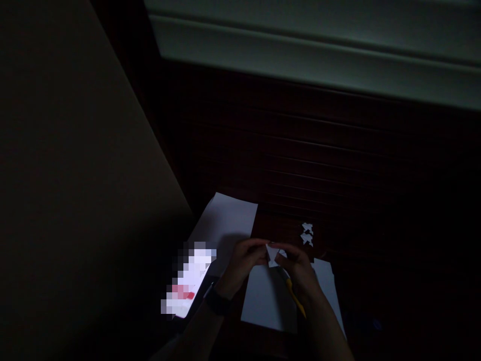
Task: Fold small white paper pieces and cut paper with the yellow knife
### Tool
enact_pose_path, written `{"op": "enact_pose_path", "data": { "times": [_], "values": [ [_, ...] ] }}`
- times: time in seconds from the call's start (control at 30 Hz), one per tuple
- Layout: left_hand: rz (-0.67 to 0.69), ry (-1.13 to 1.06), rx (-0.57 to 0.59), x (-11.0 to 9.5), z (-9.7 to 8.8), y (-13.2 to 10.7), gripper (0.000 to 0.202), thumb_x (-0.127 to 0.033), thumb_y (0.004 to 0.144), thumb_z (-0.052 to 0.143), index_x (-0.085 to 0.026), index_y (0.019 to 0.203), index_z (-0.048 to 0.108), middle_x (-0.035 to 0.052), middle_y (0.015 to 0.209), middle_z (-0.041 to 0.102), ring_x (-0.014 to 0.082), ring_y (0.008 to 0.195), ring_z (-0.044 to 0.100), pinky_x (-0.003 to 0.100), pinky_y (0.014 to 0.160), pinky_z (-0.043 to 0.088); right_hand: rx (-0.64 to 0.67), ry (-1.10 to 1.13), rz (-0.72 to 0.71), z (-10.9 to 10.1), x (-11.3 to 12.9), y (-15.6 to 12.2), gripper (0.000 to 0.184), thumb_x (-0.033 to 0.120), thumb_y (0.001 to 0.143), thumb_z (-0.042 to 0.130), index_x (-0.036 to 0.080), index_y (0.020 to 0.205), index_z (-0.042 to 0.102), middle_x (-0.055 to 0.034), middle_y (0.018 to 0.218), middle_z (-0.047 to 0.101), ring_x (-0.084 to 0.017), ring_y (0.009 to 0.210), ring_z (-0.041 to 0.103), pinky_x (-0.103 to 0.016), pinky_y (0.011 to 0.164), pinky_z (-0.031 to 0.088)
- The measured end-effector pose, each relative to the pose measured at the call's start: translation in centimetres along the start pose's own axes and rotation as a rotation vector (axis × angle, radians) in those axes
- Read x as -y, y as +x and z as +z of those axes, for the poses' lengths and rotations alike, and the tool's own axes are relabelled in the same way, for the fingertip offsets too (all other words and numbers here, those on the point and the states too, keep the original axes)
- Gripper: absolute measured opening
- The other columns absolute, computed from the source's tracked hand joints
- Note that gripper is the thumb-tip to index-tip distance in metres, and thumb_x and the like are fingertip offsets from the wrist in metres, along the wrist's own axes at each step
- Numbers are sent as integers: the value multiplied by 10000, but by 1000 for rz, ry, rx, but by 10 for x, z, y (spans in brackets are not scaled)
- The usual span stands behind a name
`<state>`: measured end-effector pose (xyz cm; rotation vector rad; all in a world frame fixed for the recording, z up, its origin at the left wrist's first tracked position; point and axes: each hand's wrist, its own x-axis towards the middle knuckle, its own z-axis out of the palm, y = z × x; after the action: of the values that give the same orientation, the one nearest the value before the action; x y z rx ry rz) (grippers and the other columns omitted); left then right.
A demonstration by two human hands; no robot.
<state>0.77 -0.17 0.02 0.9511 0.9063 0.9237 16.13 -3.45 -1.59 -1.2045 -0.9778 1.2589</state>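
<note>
The scene is very dark. My left hand [244,263] and my right hand [298,265] meet over a dark wooden table [338,200], both pinching a small folded white paper piece [272,254] between the fingertips. A dark band circles my left wrist. Under my hands lies a white paper sheet [268,301], and a yellow pen-like object [296,298] shows beside my right wrist. Two small folded white paper figures [307,234] sit on the table just beyond my right hand.
Another white sheet [229,218] lies to the back left. A bright lit screen [190,281], blurred out, sits left of my left forearm. A pale wall [56,150] fills the left, and a light ledge [319,55] runs across the top.
</note>
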Motion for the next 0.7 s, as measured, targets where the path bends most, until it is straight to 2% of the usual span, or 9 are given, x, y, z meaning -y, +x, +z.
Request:
{"op": "enact_pose_path", "data": {
  "times": [0.2,0.4,0.7],
  "values": [
    [12,28,-25,2,-2,1,317,-357,734,649,-140,964,670,75,826,666,152,699,620,266,619,518,27,-72,-16,0,4,-1,251,301,714,680,255,959,704,-59,1013,676,-258,1000,574,-420,908,391],
    [-14,-21,23,-1,-4,-2,294,-321,715,658,-152,955,674,94,918,672,212,838,637,333,721,528,-9,22,48,0,0,-1,295,352,713,684,226,979,695,-83,1018,672,-266,943,596,-403,805,452],
    [34,17,-13,3,0,2,282,-294,687,701,-128,912,662,102,898,678,206,786,641,324,694,531,23,59,47,4,8,-4,288,340,717,686,245,989,684,-63,1057,660,-256,979,586,-361,786,457]
  ]
}}
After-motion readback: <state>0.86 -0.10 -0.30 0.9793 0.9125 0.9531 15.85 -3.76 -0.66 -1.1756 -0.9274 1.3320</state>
